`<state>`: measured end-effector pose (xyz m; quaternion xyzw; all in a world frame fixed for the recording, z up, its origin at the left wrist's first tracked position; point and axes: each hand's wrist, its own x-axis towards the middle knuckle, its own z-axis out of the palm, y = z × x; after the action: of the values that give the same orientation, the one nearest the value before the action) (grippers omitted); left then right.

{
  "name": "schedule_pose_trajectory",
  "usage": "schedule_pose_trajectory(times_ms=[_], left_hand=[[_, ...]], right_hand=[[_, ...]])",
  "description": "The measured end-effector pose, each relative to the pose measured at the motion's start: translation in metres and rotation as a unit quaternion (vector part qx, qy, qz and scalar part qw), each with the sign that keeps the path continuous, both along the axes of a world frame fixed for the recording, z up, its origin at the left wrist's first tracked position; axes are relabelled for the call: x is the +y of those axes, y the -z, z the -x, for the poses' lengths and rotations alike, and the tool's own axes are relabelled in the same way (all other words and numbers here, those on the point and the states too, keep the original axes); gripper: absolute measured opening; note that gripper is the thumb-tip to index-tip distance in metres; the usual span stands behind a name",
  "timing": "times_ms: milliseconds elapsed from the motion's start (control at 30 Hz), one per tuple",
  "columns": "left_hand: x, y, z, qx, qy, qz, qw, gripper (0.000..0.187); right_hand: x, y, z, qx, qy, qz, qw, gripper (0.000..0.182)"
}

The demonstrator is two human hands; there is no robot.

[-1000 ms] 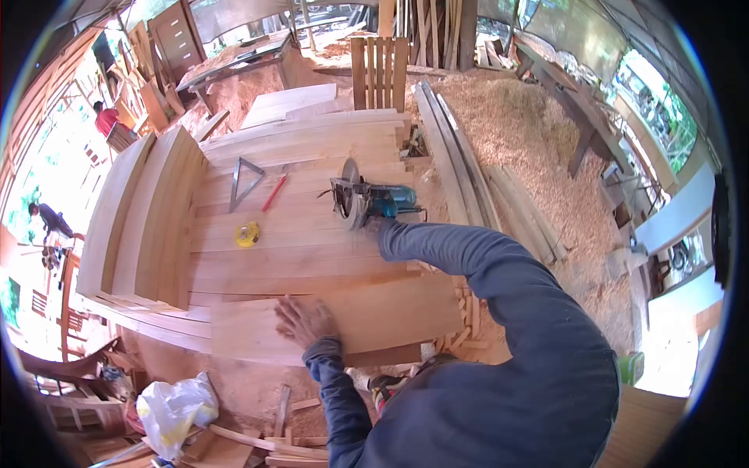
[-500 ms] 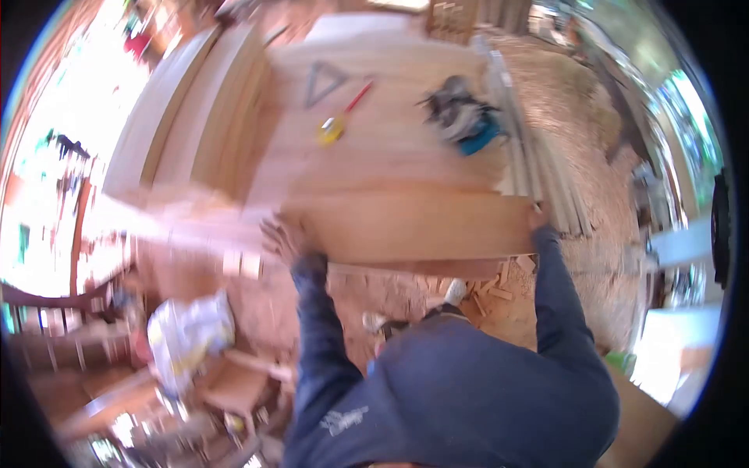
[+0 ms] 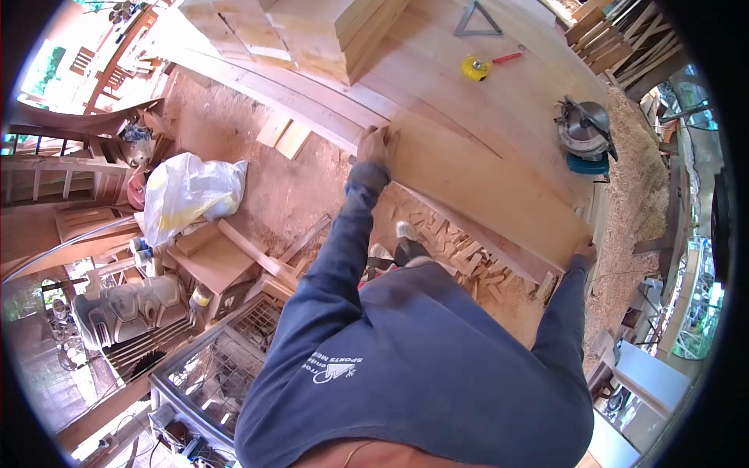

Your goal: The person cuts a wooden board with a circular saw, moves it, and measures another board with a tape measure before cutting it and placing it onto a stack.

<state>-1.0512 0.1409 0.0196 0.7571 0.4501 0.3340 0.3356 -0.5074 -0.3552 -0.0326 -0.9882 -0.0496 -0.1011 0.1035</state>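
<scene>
A wide, light-brown wooden board point(image 3: 484, 191) lies slanted along the near edge of the wooden worktable point(image 3: 437, 74). At its left end, my left hand point(image 3: 376, 147) has its fingers wrapped round the board's edge. My right hand point(image 3: 585, 251) grips the opposite end, its fingers mostly hidden. Beyond the board are a yellow tape measure point(image 3: 476, 68), a red pencil-like tool point(image 3: 507, 58) and a metal triangle square point(image 3: 477, 19). A circular saw point(image 3: 585, 129) sits at the table's right side.
Thick stacked timbers point(image 3: 312, 35) stand at the table's left. Wood offcuts point(image 3: 468, 257) cover the ground near my feet. A white sack point(image 3: 187, 195) and a metal wire cage point(image 3: 226, 359) are at the left. Sawdust point(image 3: 644, 179) lies on the right.
The view has swung round, so the table and board now appear slanted. Both hands remain at the board's ends, and my left hand's fingers, spread before, are now curled on its edge.
</scene>
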Motion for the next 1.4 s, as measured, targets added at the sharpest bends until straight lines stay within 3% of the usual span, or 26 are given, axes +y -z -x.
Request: schedule_pose_trajectory(times_ms=[133, 167, 233, 267, 333, 367, 400, 433, 533, 567, 633, 700, 733, 767, 800, 833, 900, 933, 967, 1000, 1033, 1133, 1167, 1233, 1300, 1400], left_hand=[[-0.045, 0.034, 0.090, -0.013, -0.118, -0.039, 0.992, 0.034], [-0.061, 0.038, 0.119, -0.234, -0.102, 0.326, 0.910, 0.040], [-0.066, 0.015, 0.182, -0.180, -0.139, 0.405, 0.885, 0.053], [-0.065, 0.021, 0.222, 0.022, -0.045, 0.151, 0.987, 0.060], [-0.062, 0.040, 0.288, -0.020, -0.070, 0.258, 0.963, 0.076], [-0.063, 0.058, 0.316, -0.174, -0.119, 0.419, 0.883, 0.082], [-0.065, 0.076, 0.344, -0.319, -0.210, 0.536, 0.753, 0.088], [-0.073, 0.098, 0.368, -0.366, -0.238, 0.498, 0.749, 0.092], [-0.117, 0.045, 0.386, -0.323, -0.372, 0.428, 0.757, 0.089], [-0.127, 0.034, 0.383, -0.400, -0.370, 0.368, 0.754, 0.086], [-0.144, 0.014, 0.380, -0.430, -0.452, 0.279, 0.730, 0.084], [-0.156, -0.025, 0.352, -0.489, -0.437, 0.245, 0.714, 0.082], [-0.152, -0.044, 0.335, -0.477, -0.448, 0.203, 0.728, 0.081], [-0.146, -0.077, 0.310, -0.542, -0.432, 0.226, 0.685, 0.076], [-0.143, -0.090, 0.300, -0.526, -0.440, 0.195, 0.702, 0.071], [-0.142, -0.099, 0.293, -0.507, -0.448, 0.165, 0.718, 0.066], [-0.141, -0.113, 0.295, -0.546, -0.415, 0.165, 0.709, 0.065], [-0.140, -0.098, 0.317, -0.578, -0.432, 0.160, 0.673, 0.059], [-0.125, -0.098, 0.319, -0.569, -0.438, 0.131, 0.684, 0.055], [-0.109, -0.098, 0.321, -0.559, -0.444, 0.102, 0.693, 0.052], [-0.092, -0.119, 0.304, -0.555, -0.451, 0.097, 0.692, 0.050], [-0.053, -0.182, 0.254, -0.546, -0.440, 0.106, 0.706, 0.044], [-0.044, -0.190, 0.248, -0.531, -0.443, 0.110, 0.714, 0.042], [-0.013, -0.164, 0.258, -0.446, -0.473, 0.074, 0.756, 0.043], [0.019, -0.131, 0.263, -0.331, -0.501, 0.015, 0.799, 0.042], [0.096, -0.153, 0.200, -0.485, -0.434, 0.098, 0.753, 0.043]], right_hand=[[0.067, -0.021, 0.039, -0.007, -0.025, 0.041, 0.999, 0.058], [0.082, -0.019, 0.047, -0.010, -0.056, 0.030, 0.998, 0.052], [0.112, -0.006, 0.067, 0.010, -0.131, 0.003, 0.991, 0.045], [0.141, 0.000, 0.076, 0.026, -0.174, -0.022, 0.984, 0.044], [0.209, -0.012, 0.123, 0.036, -0.238, -0.038, 0.970, 0.040], [0.254, -0.030, 0.156, 0.030, -0.260, -0.030, 0.965, 0.038], [0.291, -0.038, 0.183, 0.031, -0.292, -0.063, 0.954, 0.039], [0.326, -0.044, 0.206, 0.033, -0.322, -0.096, 0.941, 0.041], [0.422, -0.085, 0.253, 0.030, -0.433, -0.185, 0.882, 0.043], [0.454, -0.107, 0.259, 0.058, -0.455, -0.209, 0.863, 0.044], [0.506, -0.180, 0.275, 0.047, -0.515, -0.274, 0.811, 0.044], [0.555, -0.267, 0.289, -0.025, -0.590, -0.308, 0.746, 0.045], [0.578, -0.297, 0.293, -0.075, -0.610, -0.273, 0.741, 0.048], [0.612, -0.321, 0.295, -0.170, -0.637, -0.279, 0.698, 0.052], [0.640, -0.344, 0.301, -0.196, -0.644, -0.256, 0.694, 0.050], [0.675, -0.364, 0.301, -0.051, -0.667, -0.205, 0.715, 0.046], [0.724, -0.405, 0.311, 0.048, -0.682, -0.136, 0.717, 0.037], [0.793, -0.371, 0.294, 0.063, -0.695, -0.136, 0.703, 0.036], [0.858, -0.339, 0.278, 0.078, -0.707, -0.136, 0.689, 0.036], [0.902, -0.297, 0.275, -0.073, -0.709, -0.213, 0.668, 0.032], [0.905, -0.303, 0.271, -0.082, -0.717, -0.235, 0.651, 0.030], [0.885, -0.309, 0.266, -0.075, -0.735, -0.264, 0.620, 0.026], [0.869, -0.305, 0.262, -0.073, -0.718, -0.338, 0.604, 0.027], [0.842, -0.300, 0.260, -0.079, -0.676, -0.479, 0.554, 0.028], [0.809, -0.278, 0.268, -0.022, -0.599, -0.559, 0.573, 0.029], [0.771, -0.233, 0.279, 0.096, -0.537, -0.598, 0.588, 0.038]])
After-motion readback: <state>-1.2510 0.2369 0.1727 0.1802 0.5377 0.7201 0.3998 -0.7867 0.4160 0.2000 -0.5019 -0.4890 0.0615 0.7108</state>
